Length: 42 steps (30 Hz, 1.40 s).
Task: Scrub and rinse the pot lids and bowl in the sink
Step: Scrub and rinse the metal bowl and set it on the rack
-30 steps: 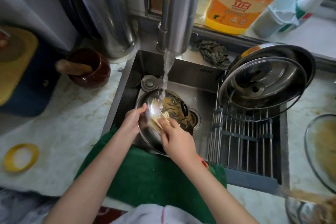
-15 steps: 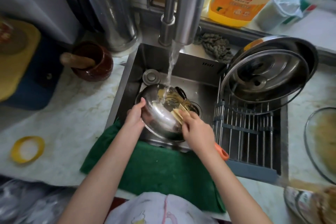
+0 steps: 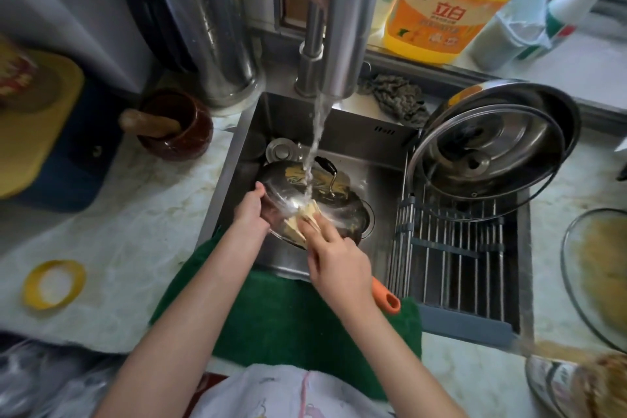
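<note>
**Steel pot lid (image 3: 339, 204) scrubbed under tap water (image 3: 315, 139)**

It is gripped at the rim by the left hand (image 3: 249, 212) and tilted in the sink (image 3: 339, 125) so the stream strikes it. A yellow sponge (image 3: 302, 219) is pinched and rubbed on it by the right hand (image 3: 337, 263).

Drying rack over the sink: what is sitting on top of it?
A glass lid leans tilted on the drying rack, with a steel dish behind it. The lid hides the dish's lower edge, and I cannot tell whether it is a bowl or a lid.
</note>
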Each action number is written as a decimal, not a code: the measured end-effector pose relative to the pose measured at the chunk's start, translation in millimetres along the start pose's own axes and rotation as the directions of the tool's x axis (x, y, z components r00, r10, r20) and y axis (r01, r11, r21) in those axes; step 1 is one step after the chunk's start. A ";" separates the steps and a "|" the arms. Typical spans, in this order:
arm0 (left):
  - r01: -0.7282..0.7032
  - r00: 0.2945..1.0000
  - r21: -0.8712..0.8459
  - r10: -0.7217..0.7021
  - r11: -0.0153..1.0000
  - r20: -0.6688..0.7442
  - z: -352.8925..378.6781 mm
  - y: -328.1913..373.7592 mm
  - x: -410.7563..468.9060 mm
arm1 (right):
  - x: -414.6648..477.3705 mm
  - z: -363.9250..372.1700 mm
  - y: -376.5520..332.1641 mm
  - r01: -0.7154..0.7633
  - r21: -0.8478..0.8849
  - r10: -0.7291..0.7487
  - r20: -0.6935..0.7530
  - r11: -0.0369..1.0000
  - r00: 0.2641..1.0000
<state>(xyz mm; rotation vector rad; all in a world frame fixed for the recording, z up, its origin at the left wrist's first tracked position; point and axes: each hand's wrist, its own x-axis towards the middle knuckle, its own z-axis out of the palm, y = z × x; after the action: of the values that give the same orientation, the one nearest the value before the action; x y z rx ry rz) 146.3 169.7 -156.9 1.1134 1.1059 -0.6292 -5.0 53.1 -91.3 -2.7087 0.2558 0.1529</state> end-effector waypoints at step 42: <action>-0.192 0.980 0.143 0.181 0.971 0.085 -15.9 -16.7 -13.8 | 36.5 11.4 -2.2 -0.079 0.131 0.060 0.143 0.988 0.988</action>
<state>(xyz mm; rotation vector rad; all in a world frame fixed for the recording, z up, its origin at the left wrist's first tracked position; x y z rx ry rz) 121.0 176.8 -151.0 1.2988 0.8913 -0.6060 30.3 54.0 -106.1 -2.5415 0.3081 0.3304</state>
